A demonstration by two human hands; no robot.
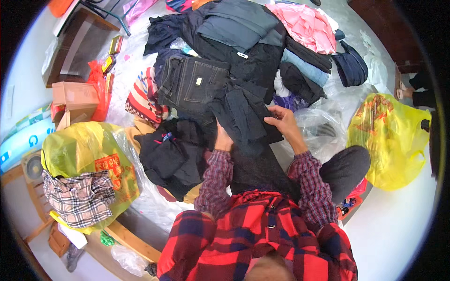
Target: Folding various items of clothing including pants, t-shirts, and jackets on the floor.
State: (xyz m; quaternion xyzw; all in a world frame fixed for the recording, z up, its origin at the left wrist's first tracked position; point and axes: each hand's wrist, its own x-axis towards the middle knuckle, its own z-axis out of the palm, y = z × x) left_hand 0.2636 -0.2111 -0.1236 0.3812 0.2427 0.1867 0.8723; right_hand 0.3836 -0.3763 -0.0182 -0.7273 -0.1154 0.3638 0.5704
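A black garment [248,121] lies partly folded before me, its legs or sleeves running towards my lap. My left hand [223,137] is at its left side, the fingers hidden under the cloth. At the right edge my right hand [283,121] has thumb and forefinger on the fabric. Dark denim jeans [198,84] lie folded just beyond, beside a red and white patterned knit [146,100]. A crumpled black garment [172,154] rests left of my left hand. Farther off are folded grey trousers [235,24] on black cloth.
Yellow plastic bags stand at the left [77,144] and right [386,140], with a plaid shirt [79,198] on the left one. Rolled clothes [306,66] and a pink satin garment [306,23] lie at the back right. A cardboard box [75,96] sits at the left.
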